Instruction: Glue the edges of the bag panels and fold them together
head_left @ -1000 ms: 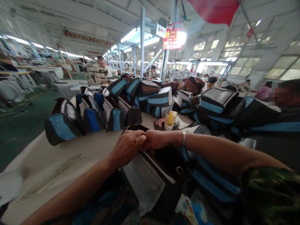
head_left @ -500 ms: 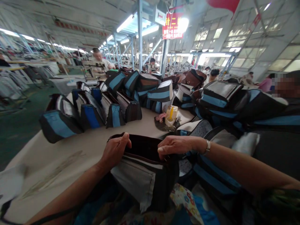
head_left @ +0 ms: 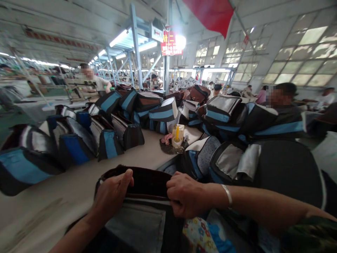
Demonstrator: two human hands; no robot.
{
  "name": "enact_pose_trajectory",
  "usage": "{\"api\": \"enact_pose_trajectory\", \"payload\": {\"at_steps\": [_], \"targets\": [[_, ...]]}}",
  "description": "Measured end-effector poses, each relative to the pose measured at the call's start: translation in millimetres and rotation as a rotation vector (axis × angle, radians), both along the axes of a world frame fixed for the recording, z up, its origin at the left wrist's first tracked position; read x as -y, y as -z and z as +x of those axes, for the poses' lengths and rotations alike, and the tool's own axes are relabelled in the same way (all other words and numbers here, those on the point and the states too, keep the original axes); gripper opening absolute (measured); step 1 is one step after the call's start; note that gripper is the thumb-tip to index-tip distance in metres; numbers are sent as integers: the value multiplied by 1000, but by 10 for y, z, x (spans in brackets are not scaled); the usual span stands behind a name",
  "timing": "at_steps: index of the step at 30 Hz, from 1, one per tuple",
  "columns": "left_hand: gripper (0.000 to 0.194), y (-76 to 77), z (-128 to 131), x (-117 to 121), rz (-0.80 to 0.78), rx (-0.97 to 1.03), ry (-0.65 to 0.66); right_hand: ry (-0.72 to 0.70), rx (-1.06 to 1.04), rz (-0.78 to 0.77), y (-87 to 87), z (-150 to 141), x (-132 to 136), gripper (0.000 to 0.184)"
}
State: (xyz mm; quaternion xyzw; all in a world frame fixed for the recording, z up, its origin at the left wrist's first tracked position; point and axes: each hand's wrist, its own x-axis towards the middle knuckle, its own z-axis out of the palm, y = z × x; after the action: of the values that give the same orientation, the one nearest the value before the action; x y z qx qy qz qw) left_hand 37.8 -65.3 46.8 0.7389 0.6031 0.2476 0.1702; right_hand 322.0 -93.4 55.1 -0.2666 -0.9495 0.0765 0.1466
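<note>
A dark bag (head_left: 142,225) with a grey panel on its near side is held close to my body, its mouth facing up. My left hand (head_left: 113,189) grips the left end of its rim, thumb raised along the edge. On the right end of the rim, my right hand (head_left: 184,195) is closed, fingers curled over the edge. The bag's inside is dark brown, and its lower part drops out of view. A floral cloth (head_left: 198,232) shows below my right hand.
Several black bags with blue bands (head_left: 109,144) stand on the pale table (head_left: 137,158) at left. A glue-smeared pot (head_left: 178,135) with a yellow stick sits beyond my hands. More bags (head_left: 223,109) are heaped at right. Co-workers (head_left: 97,82) are farther off.
The view has turned right, shifting the background leftward. Both hands and the bag appear lower and nearer. My right hand's fingers are curled more tightly at the rim.
</note>
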Motion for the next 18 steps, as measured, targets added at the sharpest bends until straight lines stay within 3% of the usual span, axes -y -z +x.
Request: {"api": "enact_pose_trajectory", "payload": {"at_steps": [3, 5, 7, 10, 12, 15, 18], "targets": [[60, -124, 91, 18, 28, -127, -8, 51, -42, -116, -145, 101, 18, 17], [56, -267, 235, 32, 83, -209, -8, 116, -58, -216, -330, 102, -5, 35], [52, -431, 442, 55, 188, -305, 63, 167, 21, -218, -454, 4, -23, 56], [49, -627, 738, 101, 358, -413, 224, 168, 94, -187, -408, -229, -43, 45], [46, -689, 820, 120, 463, -403, 296, 192, -43, -217, -293, -294, -76, 32], [39, -686, 697, 101, 704, -343, 395, 360, -324, -308, -224, -78, -183, 38], [50, -599, 381, 2, 838, -307, 370, 588, -518, -370, -366, 450, -383, 44]]}}
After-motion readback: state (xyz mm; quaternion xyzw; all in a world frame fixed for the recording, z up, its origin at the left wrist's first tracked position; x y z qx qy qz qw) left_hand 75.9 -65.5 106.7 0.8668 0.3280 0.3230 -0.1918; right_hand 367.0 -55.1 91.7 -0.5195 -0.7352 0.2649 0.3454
